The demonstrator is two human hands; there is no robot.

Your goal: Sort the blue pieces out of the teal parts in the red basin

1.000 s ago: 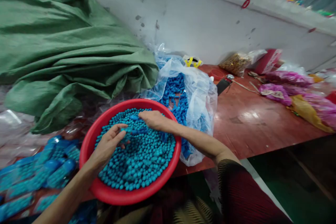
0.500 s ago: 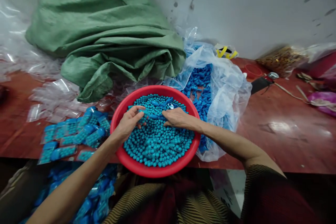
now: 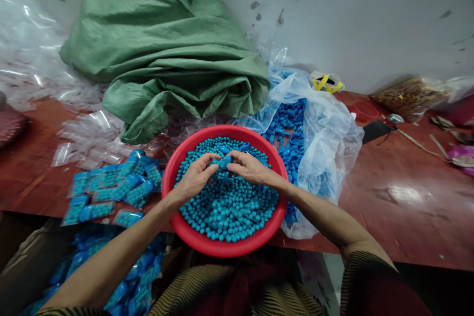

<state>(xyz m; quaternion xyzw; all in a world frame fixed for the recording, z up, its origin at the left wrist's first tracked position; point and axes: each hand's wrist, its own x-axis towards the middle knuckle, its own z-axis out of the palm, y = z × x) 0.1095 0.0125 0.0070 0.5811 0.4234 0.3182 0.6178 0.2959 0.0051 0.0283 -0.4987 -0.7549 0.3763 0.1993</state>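
Observation:
A red basin [image 3: 172, 212] full of small turquoise beads [image 3: 229, 212] stands at the table's front edge. Above the beads, my left hand [image 3: 198, 177] pinches a small clear container [image 3: 217, 162] with turquoise beads in it, partly hidden by the fingers. My right hand [image 3: 251, 168] grips a blue cap [image 3: 228, 160] between thumb and fingers, right at the container's end. Whether the cap is seated on it I cannot tell. More blue caps [image 3: 242, 147] lie on the beads just behind my hands.
Filled, blue-capped containers [image 3: 128, 187] lie left of the basin, with more below the table edge. Clear empty containers [image 3: 91, 136] sit behind them. A green sack [image 3: 177, 49] slumps at the back. To the right, a plastic bag [image 3: 322, 143] holds blue caps.
My hands have come together over the basin, bringing the blue cap up to the container. The whole view has shifted slightly.

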